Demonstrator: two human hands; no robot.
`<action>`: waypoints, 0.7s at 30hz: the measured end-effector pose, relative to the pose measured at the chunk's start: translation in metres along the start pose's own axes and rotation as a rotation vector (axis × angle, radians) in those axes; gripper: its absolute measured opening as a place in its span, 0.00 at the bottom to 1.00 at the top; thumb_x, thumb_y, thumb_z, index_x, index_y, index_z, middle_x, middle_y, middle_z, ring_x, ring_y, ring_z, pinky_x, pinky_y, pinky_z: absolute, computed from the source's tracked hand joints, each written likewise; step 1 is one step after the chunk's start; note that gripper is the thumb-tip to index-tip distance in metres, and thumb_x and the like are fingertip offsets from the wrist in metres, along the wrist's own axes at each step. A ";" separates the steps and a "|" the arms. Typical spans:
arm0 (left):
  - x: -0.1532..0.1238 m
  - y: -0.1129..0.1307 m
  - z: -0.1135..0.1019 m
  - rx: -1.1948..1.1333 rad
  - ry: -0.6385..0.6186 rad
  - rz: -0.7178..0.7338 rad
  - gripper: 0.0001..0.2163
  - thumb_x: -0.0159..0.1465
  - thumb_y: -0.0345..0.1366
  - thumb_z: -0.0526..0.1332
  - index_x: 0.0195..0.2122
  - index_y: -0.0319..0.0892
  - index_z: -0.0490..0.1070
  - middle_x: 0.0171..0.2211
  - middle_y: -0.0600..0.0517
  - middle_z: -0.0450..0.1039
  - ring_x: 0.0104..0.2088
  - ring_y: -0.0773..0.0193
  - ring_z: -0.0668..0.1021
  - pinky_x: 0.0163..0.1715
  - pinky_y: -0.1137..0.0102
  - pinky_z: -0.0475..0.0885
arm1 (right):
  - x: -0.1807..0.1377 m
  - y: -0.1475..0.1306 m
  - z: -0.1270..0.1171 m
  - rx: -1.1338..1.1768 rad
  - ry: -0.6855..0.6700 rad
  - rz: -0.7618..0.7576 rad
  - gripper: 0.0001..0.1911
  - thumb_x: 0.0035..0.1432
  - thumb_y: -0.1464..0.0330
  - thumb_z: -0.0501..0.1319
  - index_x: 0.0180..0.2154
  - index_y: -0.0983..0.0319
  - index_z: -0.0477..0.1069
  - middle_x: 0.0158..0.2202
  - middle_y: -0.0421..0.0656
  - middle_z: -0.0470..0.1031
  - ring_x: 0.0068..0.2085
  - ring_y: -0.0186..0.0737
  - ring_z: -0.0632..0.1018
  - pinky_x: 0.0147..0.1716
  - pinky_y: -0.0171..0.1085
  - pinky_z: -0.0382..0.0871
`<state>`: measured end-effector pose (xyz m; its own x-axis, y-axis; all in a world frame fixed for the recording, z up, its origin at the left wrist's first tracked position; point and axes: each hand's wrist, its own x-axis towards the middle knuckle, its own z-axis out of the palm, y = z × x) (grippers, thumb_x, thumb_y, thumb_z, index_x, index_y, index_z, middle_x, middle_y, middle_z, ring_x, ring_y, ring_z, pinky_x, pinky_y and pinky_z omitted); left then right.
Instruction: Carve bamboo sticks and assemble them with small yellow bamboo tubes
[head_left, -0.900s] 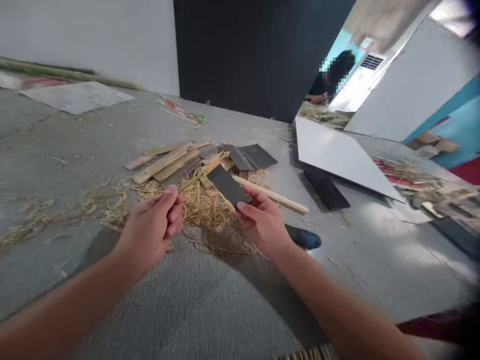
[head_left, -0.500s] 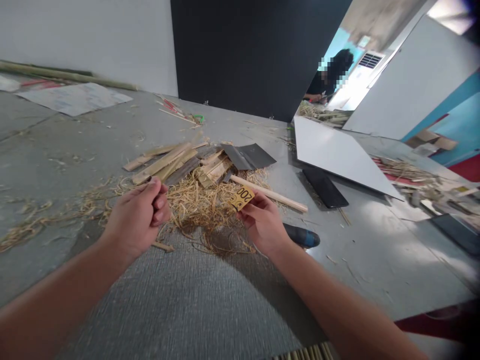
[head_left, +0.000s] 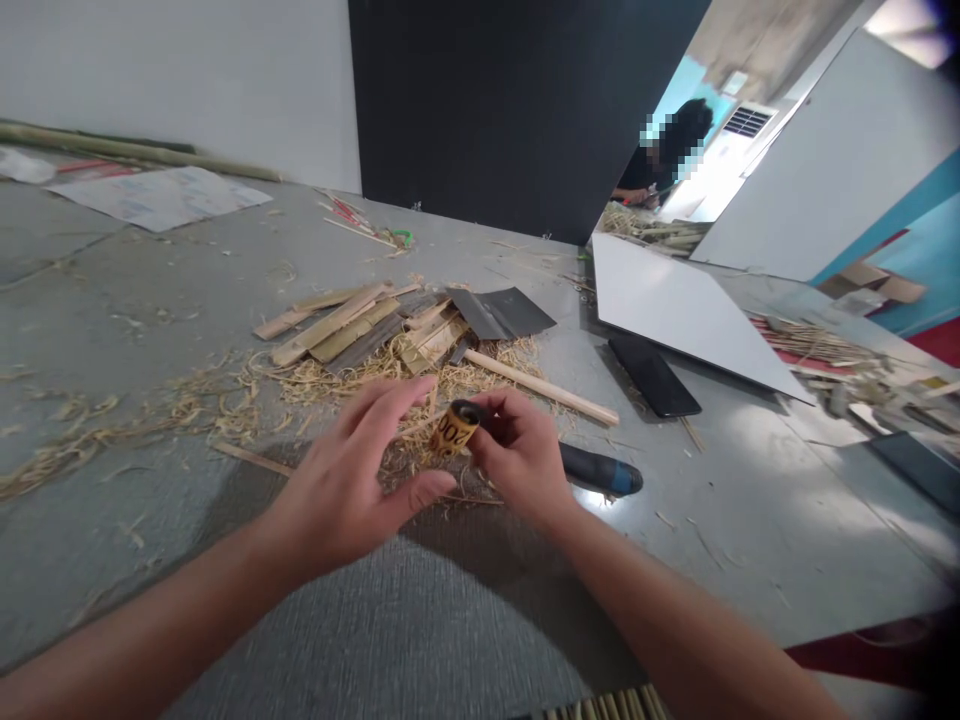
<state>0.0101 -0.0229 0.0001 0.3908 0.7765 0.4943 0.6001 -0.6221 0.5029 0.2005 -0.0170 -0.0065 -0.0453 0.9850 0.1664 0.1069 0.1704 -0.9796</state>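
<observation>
Sandpaper (head_left: 453, 430) sits curled in the grip of the right hand (head_left: 523, 455), left hand (head_left: 358, 475) wide beside it.

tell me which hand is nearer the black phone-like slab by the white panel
Right. In view, the right hand is left of and below the black slab; the left hand is farther left.

You can read the number 200 (head_left: 452, 429) in black on the rolled yellow paper (head_left: 458, 421) in your right hand (head_left: 521, 455).
</observation>
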 end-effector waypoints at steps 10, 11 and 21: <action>0.006 -0.015 0.008 -0.426 0.075 -0.251 0.25 0.62 0.37 0.63 0.59 0.46 0.57 0.42 0.49 0.68 0.34 0.66 0.76 0.32 0.70 0.75 | -0.008 -0.003 0.000 -0.092 -0.153 -0.109 0.03 0.54 0.71 0.63 0.33 0.60 0.69 0.24 0.36 0.68 0.22 0.29 0.67 0.19 0.30 0.60; 0.006 -0.016 0.008 -0.429 0.084 -0.255 0.25 0.62 0.36 0.62 0.59 0.46 0.57 0.42 0.49 0.68 0.34 0.66 0.76 0.32 0.70 0.75 | -0.007 -0.003 0.000 -0.076 -0.158 -0.092 0.03 0.54 0.70 0.63 0.33 0.60 0.69 0.24 0.35 0.68 0.21 0.28 0.66 0.19 0.30 0.59; 0.005 -0.007 0.005 -0.578 -0.127 -0.242 0.33 0.57 0.27 0.61 0.63 0.48 0.51 0.48 0.47 0.68 0.40 0.64 0.77 0.42 0.65 0.74 | -0.009 -0.002 -0.004 -0.067 -0.336 -0.129 0.05 0.56 0.69 0.63 0.37 0.60 0.73 0.31 0.40 0.73 0.29 0.32 0.71 0.27 0.33 0.64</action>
<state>0.0114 -0.0140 -0.0045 0.3921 0.8858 0.2484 0.2221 -0.3532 0.9088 0.2050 -0.0259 -0.0060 -0.3850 0.8936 0.2306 0.1431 0.3046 -0.9417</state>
